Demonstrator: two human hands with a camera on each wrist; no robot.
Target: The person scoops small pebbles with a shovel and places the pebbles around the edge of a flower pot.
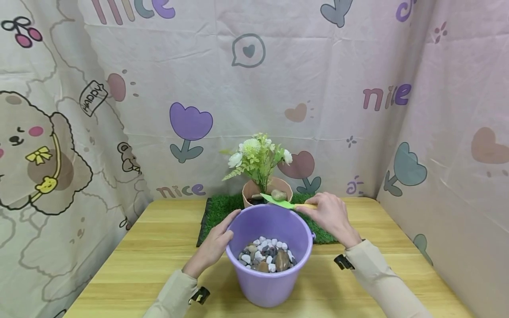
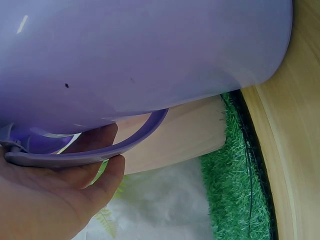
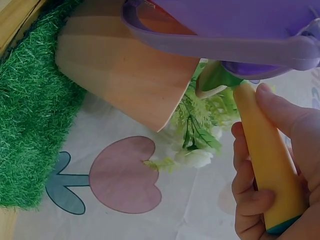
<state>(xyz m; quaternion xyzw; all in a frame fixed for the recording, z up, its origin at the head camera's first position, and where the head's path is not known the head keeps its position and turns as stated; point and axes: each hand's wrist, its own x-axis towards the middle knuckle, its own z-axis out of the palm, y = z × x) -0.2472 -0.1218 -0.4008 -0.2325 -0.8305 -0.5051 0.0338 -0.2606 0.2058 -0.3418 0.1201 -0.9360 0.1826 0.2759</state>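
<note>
A purple bucket (image 1: 267,287) stands upright at the front of the table, with white, grey and brown pebbles (image 1: 264,256) at its bottom. My left hand (image 1: 214,240) grips its left rim; the left wrist view shows fingers beside the bucket's handle (image 2: 90,157). With its fingers wrapped round the yellow handle (image 3: 267,155), my right hand (image 1: 328,216) holds a small trowel level. The trowel's green blade (image 1: 280,203) carries a rounded stone (image 1: 279,194) above the bucket's far rim, in front of a peach flowerpot (image 1: 247,191). The bucket partly hides the pot.
White flowers with green leaves (image 1: 258,159) rise from the pot. Under it lies a mat of artificial grass (image 1: 218,210) on the wooden table (image 1: 151,247). Printed cloth (image 1: 254,88) hangs behind and at both sides.
</note>
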